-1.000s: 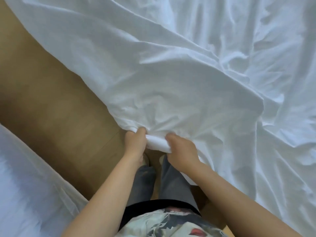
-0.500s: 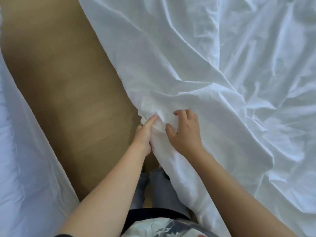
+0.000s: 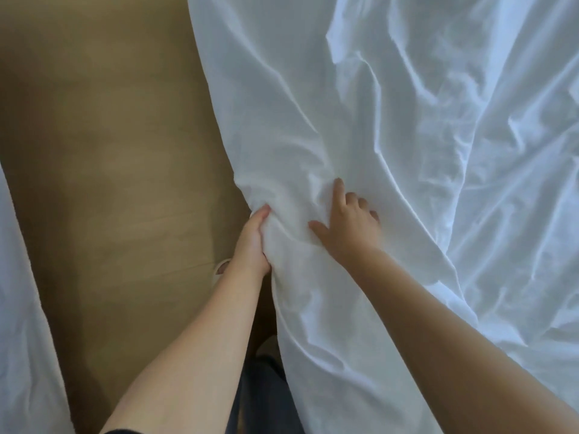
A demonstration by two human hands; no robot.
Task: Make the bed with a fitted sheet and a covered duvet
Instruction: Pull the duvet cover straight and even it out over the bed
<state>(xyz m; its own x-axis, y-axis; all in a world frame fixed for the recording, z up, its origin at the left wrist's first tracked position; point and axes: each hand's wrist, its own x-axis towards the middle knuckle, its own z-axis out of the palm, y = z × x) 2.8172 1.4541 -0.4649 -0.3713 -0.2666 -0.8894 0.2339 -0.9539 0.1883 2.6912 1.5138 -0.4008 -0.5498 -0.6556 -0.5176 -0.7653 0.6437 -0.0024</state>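
Bottom centre: dark trousers (image 3: 263, 399), both bare forearms reaching up-frame. Mid-frame, left hand (image 3: 253, 242) grips a bunched fold at the left edge of the white sheet (image 3: 407, 151), fingers curled into the cloth and mostly hidden; right hand (image 3: 347, 227) lies just beside it on top of the sheet, thumb and index finger spread, other fingers bent, nothing visibly pinched. Sheet is crumpled and fills the right half up to the top edge; brown floor (image 3: 109, 151) takes centre-left and upper left, more white fabric (image 3: 22, 308) along the lower left edge.
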